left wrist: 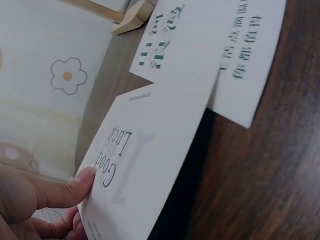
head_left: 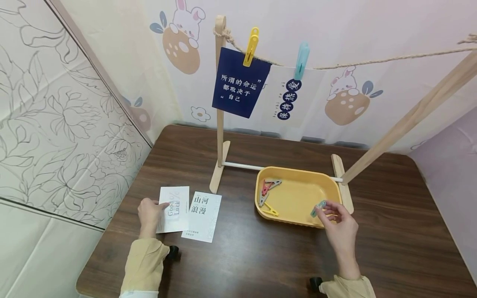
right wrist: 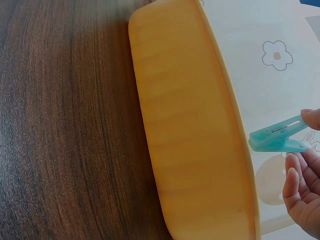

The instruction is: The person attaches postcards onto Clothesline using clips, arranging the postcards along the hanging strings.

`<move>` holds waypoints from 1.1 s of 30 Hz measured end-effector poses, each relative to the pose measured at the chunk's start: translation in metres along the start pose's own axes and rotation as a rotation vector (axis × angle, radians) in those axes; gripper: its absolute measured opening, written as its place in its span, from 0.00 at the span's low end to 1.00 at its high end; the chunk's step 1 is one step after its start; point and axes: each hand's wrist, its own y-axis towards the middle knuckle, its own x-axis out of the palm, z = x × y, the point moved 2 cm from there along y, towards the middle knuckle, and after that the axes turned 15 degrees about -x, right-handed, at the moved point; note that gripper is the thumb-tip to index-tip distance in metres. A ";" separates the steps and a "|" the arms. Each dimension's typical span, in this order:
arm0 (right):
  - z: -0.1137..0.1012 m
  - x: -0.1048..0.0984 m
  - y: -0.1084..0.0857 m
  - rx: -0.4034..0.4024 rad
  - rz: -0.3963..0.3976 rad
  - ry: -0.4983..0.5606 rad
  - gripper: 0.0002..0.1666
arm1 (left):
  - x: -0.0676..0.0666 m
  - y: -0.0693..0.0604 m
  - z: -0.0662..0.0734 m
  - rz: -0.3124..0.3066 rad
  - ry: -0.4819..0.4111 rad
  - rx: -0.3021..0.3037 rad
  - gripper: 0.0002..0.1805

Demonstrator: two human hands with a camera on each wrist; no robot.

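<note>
My left hand (head_left: 148, 213) pinches the left edge of a white "Good Luck" card (head_left: 174, 215), thumb on top and fingers beneath. In the left wrist view that card (left wrist: 145, 150) is tilted up off the table and overlaps a second white card (left wrist: 200, 45) with green characters. My right hand (head_left: 340, 225) holds a teal clothespin (head_left: 318, 208) by its handle ends, between thumb and fingers, over the near right rim of a yellow basket (head_left: 298, 169). In the right wrist view the clothespin (right wrist: 277, 137) appears beside the basket's rim.
A rope (head_left: 372, 62) spans a wooden stand (head_left: 220, 136). From it hang a navy card (head_left: 240, 93) under a yellow clothespin (head_left: 251, 46) and a white card (head_left: 298, 101) under a blue clothespin (head_left: 301, 60). Inside the basket lie red-grey clips (head_left: 265, 189) and a yellow one (head_left: 271, 210).
</note>
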 end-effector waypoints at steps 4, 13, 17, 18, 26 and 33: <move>-0.002 -0.001 0.000 -0.006 0.003 0.000 0.15 | -0.007 -0.001 0.002 0.009 -0.062 -0.007 0.19; -0.005 -0.006 0.004 -0.028 0.013 0.038 0.15 | -0.017 -0.006 0.005 0.016 -0.152 0.025 0.15; -0.007 -0.010 0.007 -0.036 0.010 0.046 0.15 | -0.021 -0.012 0.009 0.004 -0.176 0.021 0.13; -0.008 -0.011 0.008 -0.039 0.007 0.050 0.15 | -0.022 -0.014 0.010 0.005 -0.181 0.021 0.13; -0.014 -0.018 0.014 -0.076 -0.020 0.068 0.16 | -0.028 -0.030 0.021 0.022 -0.216 0.058 0.12; -0.021 -0.025 0.020 -0.069 -0.040 0.080 0.16 | -0.027 -0.049 0.033 0.015 -0.275 0.130 0.10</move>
